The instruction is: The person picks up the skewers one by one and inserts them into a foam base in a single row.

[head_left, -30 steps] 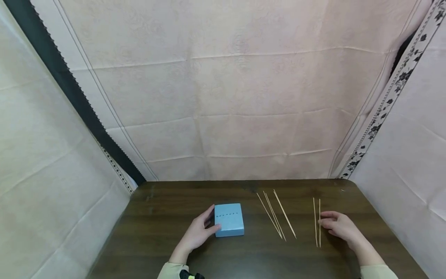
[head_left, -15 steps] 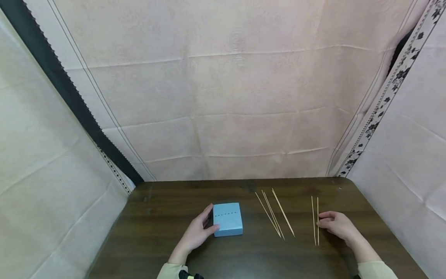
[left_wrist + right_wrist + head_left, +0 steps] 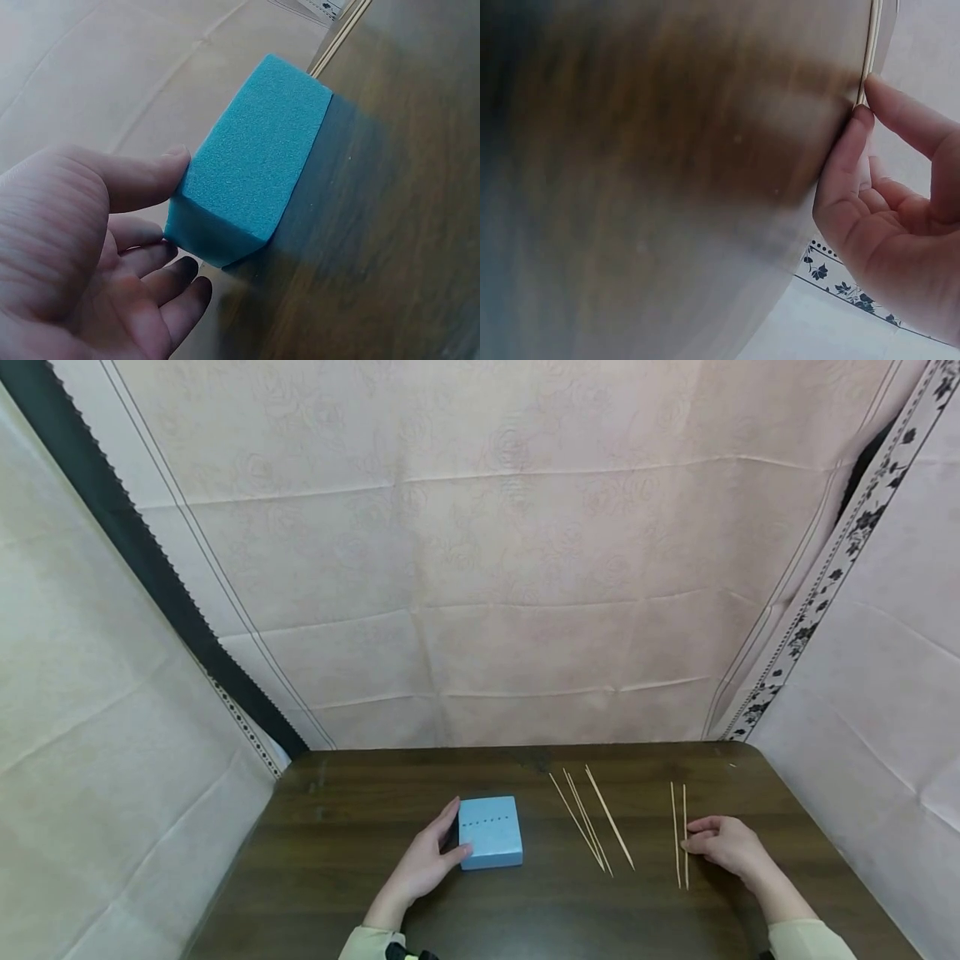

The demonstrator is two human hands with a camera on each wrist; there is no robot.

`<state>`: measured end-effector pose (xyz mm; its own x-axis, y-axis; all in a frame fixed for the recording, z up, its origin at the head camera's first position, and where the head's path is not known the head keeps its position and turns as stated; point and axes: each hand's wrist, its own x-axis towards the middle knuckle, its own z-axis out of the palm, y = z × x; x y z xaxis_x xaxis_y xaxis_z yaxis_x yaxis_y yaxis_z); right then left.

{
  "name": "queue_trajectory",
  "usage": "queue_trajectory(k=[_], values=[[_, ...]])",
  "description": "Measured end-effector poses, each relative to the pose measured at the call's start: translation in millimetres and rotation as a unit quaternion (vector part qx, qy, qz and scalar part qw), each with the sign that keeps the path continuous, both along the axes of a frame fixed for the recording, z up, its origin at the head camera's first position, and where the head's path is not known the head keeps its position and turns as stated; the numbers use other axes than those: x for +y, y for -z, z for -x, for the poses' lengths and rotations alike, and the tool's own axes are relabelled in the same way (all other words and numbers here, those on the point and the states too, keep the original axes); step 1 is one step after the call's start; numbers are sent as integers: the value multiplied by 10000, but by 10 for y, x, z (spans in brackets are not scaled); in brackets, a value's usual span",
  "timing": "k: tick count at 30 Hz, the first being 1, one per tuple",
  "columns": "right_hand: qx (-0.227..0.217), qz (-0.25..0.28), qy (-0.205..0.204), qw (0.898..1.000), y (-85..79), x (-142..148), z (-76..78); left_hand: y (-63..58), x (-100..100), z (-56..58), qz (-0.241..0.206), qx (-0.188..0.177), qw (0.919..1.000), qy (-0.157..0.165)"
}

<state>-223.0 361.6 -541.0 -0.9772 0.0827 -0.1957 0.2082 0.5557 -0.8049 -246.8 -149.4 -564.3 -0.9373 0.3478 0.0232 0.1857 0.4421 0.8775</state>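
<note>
A light blue foam block [image 3: 491, 843] lies on the dark wooden table, a row of small dark holes across its top. My left hand [image 3: 423, 864] holds its left side; in the left wrist view the thumb presses one edge and the fingers curl near the opposite edge. Towards the right of the table, my right hand [image 3: 723, 845] pinches a thin wooden stick [image 3: 686, 877] between thumb and index finger. The right wrist view shows the stick at those fingertips. Just left of it lies a second, nearly parallel stick [image 3: 676, 835].
Between block and right hand, several more thin wooden sticks [image 3: 589, 822] lie slanted, one thicker-looking stick [image 3: 611, 818] among them. The table [image 3: 360, 827] ends at a pale cloth backdrop [image 3: 525, 610], with cloth sides left and right.
The head view has shifted slightly. The lower end of the right-hand stick has swung a little to the right in my fingers. My left hand and the block stay in place.
</note>
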Motion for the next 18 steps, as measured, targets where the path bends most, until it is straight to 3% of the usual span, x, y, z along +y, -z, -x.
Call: queue_trajectory(k=[9, 18], values=[[-74, 124, 88, 9999, -1, 25, -15, 6, 8, -5, 12, -46, 10000, -23], [3, -311, 141, 9994, 15, 55, -56, 21, 13, -1, 38, -61, 10000, -38]])
